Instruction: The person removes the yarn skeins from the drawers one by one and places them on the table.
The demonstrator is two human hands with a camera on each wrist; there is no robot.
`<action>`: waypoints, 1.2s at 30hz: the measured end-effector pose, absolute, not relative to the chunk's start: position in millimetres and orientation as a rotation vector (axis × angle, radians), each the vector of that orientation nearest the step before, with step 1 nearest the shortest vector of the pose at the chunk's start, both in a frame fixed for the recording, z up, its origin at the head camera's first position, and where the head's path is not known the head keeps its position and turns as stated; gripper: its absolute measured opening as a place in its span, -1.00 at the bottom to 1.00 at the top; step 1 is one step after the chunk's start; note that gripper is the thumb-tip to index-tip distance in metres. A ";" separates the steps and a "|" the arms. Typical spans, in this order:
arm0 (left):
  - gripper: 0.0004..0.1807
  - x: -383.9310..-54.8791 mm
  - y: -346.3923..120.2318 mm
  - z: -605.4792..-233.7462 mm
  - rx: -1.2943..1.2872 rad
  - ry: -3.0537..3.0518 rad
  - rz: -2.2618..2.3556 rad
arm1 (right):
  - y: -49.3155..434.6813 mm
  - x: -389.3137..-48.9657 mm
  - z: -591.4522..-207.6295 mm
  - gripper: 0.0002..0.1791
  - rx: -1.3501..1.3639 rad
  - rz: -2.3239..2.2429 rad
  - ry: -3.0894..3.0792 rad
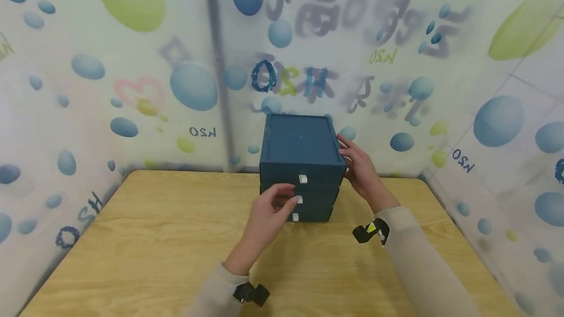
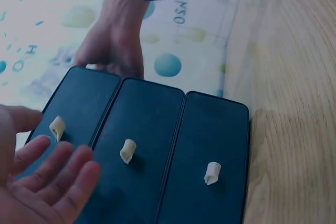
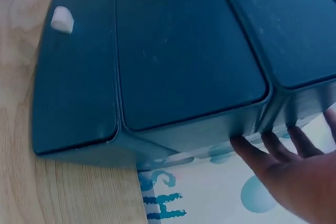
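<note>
A dark blue three-drawer cabinet (image 1: 304,141) stands on the table, all its drawers closed. Each drawer front has a small white pull tab: a top one (image 1: 303,179), a middle one (image 2: 127,151) and a bottom one (image 2: 212,173). My left hand (image 1: 269,214) hovers before the cabinet front, its loosely bent fingers close to the upper tabs and nothing held. In the left wrist view, the fingertips overlap the top drawer's front. At the cabinet's right side, my right hand (image 1: 363,170) rests its extended fingertips against the side wall, as the right wrist view also shows.
A light wooden table (image 1: 176,238) carries the cabinet near its back edge. Behind it rises a white wall covering (image 1: 299,53) with blue and green ovals and lettering. Similar patterned walls flank the table. Each wrist wears a small black camera (image 1: 372,231).
</note>
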State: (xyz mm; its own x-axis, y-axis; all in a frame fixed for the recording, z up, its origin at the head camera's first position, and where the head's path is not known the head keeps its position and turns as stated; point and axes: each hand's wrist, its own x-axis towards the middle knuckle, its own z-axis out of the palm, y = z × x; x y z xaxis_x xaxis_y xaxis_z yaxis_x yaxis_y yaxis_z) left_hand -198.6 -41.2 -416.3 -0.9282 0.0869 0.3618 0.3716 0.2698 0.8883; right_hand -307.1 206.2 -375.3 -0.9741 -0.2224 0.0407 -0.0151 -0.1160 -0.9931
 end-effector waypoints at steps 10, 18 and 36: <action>-0.57 -210.1 -32.7 -397.8 -0.455 -2.537 -1.739 | 203.6 -307.8 -374.7 -0.38 -0.247 -2.241 2.067; -0.60 -224.1 -34.1 -390.3 -0.356 -2.472 -1.986 | 201.7 -306.2 -374.5 -0.38 -0.245 -2.228 2.074; -0.62 -230.2 -17.7 -380.9 -0.189 -2.372 -2.212 | 201.6 -307.2 -377.2 -0.38 -0.208 -2.211 2.079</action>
